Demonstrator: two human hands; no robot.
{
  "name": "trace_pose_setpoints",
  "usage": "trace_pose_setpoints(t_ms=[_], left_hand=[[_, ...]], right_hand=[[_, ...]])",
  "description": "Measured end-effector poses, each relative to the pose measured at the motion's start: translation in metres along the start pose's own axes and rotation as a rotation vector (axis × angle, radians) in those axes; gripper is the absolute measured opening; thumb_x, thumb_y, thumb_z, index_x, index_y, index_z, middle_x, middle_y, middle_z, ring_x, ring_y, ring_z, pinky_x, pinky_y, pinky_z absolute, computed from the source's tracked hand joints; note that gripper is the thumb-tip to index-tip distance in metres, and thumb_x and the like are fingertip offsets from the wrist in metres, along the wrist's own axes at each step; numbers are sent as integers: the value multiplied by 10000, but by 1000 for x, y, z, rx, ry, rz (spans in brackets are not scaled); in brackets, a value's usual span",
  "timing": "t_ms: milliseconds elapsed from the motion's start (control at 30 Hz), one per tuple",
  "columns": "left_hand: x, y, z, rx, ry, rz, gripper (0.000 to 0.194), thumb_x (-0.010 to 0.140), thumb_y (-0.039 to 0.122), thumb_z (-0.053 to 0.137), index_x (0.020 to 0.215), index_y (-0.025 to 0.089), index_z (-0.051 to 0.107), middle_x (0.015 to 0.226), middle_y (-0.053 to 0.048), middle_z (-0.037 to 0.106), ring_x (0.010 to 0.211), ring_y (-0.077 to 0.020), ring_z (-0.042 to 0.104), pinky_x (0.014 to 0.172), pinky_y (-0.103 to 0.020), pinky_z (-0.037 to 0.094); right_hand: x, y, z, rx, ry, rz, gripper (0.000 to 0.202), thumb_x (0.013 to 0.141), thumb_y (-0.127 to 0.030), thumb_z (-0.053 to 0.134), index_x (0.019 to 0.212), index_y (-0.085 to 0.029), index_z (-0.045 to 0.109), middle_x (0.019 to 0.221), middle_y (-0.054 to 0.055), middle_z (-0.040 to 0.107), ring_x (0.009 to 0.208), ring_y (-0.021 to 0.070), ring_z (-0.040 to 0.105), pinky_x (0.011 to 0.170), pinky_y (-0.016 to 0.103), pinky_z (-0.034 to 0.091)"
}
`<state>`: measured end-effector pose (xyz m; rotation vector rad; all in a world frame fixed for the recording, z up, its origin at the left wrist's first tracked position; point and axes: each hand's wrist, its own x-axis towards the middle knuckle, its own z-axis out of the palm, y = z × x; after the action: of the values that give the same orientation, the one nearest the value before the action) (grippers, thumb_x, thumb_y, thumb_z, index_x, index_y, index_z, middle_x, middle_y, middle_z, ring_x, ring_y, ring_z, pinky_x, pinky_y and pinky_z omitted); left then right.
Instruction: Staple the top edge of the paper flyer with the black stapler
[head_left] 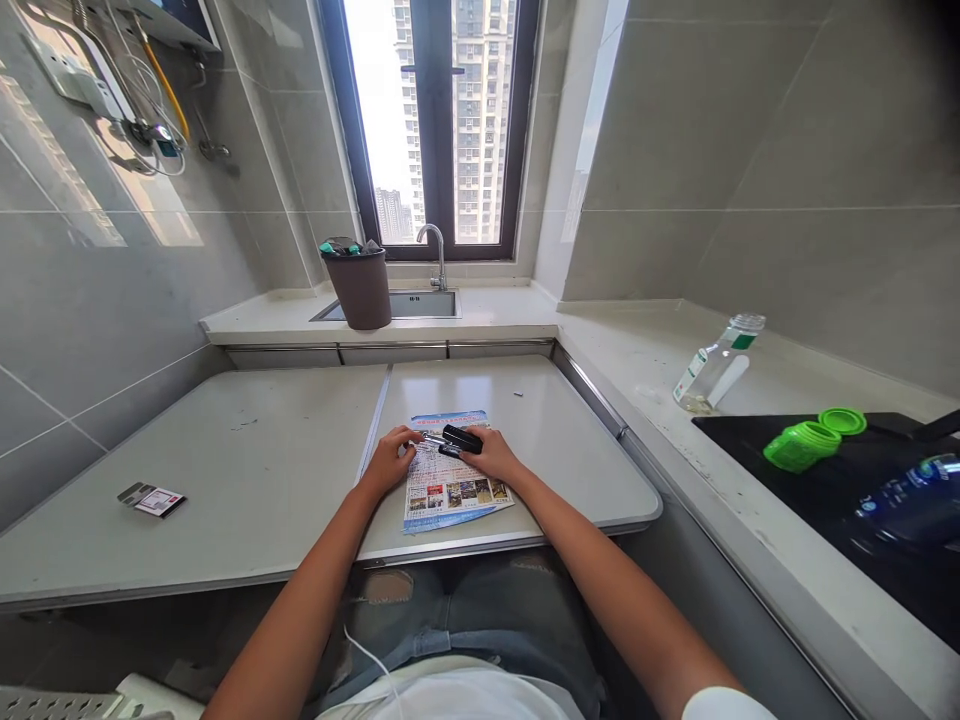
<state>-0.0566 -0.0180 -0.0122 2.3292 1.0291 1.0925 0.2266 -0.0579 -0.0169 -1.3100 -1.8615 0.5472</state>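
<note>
A black stapler (462, 440) lies on its side over a printed leaflet (450, 485), its metal rail pointing left and apparently swung out from the black body. My right hand (495, 455) is closed around the black end of the stapler. At the other end, my left hand (390, 458) pinches with thumb and forefinger by the tip of the metal rail. Whether a small piece sits between those fingertips is too fine to make out. The leaflet lies flat under both hands, with blue edges, dense text and a row of small photos.
On the table's (285, 470) left part lies a small flat box (154, 499). A tiny grey strip (518, 393) lies toward the back right. Behind stand a brown bin (358, 290) and a sink (424, 304). Rightward are a clear bottle (709, 370), a green container (802, 447) and a blue bottle (911, 505).
</note>
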Motion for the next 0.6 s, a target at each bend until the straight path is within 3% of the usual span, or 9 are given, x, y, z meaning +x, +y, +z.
trace_pose_setpoints(t_ms=[133, 300, 433, 600], left_hand=[[0, 0, 2, -68, -9, 50, 238, 1022, 270, 627, 1141, 257, 832, 1135, -66, 802, 987, -238, 738, 914, -385, 579], [3, 0, 10, -32, 67, -53, 212, 991, 266, 731, 1177, 251, 831, 1128, -63, 831, 906, -246, 736, 854, -396, 592], [8, -1, 18, 27, 6, -38, 152, 949, 180, 766, 1058, 253, 843, 1209, -73, 783, 1187, -297, 676, 1099, -466, 518], [10, -1, 22, 151, -92, -34, 144, 983, 166, 714, 1061, 238, 811, 1188, -89, 739, 1153, -314, 625, 1082, -496, 492]], right_hand=[[0, 0, 0, 1, -1, -9, 319, 824, -211, 826, 1142, -227, 800, 1054, 36, 838, 985, 258, 767, 892, 351, 562], [-1, 0, -1, 25, -16, -17, 351, 805, -197, 828, 1154, -226, 806, 1064, 34, 839, 992, 254, 766, 906, 348, 558], [-1, 1, -3, 50, -28, -14, 339, 800, -202, 824, 1138, -209, 808, 1048, 37, 831, 982, 247, 755, 921, 349, 545], [-1, 1, -2, 60, -39, -19, 354, 790, -212, 834, 1142, -210, 804, 1065, 34, 829, 982, 241, 749, 928, 349, 540]])
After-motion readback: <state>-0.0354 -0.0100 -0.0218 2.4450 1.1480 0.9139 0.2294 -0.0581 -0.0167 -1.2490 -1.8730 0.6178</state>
